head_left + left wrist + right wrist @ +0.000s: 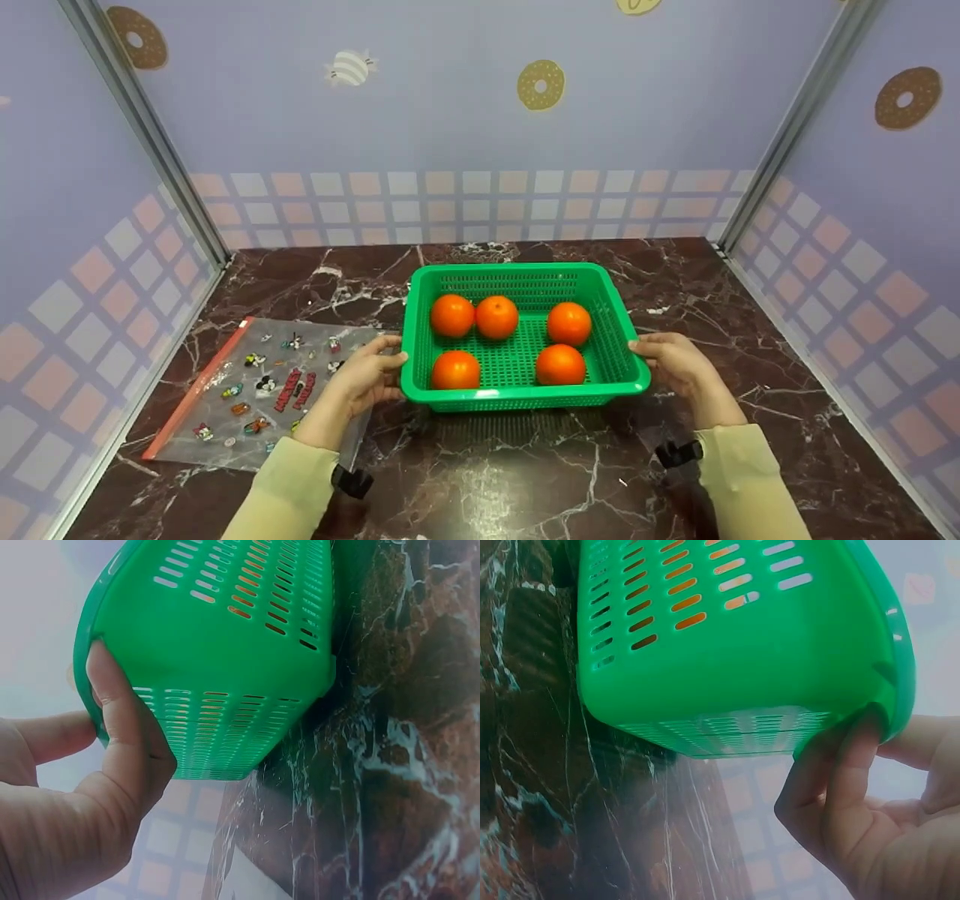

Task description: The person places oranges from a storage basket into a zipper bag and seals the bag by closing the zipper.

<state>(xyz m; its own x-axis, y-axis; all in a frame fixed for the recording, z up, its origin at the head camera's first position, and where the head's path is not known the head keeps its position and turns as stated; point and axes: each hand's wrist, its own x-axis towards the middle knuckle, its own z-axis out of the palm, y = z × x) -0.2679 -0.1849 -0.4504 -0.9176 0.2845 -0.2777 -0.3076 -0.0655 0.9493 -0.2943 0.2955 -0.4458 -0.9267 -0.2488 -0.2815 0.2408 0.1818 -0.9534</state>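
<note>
A green plastic basket (517,391) with slotted walls holds several oranges (496,317), two of them side by side at its back left. My left hand (367,377) grips the basket's left rim, thumb on top and curled fingers beneath, as the left wrist view shows with the hand (112,765) at the rim. On the opposite side my right hand (679,367) pinches the right rim; in the right wrist view its fingers (847,765) bend under the edge. The basket's base lies at or just above the tabletop; I cannot tell which.
A clear zip bag (247,397) with a red slider edge and cartoon prints lies flat on the left, partly under my left forearm. Dark marbled tabletop (480,480) spreads around the basket. Purple patterned panels (450,135) stand at the back and both sides.
</note>
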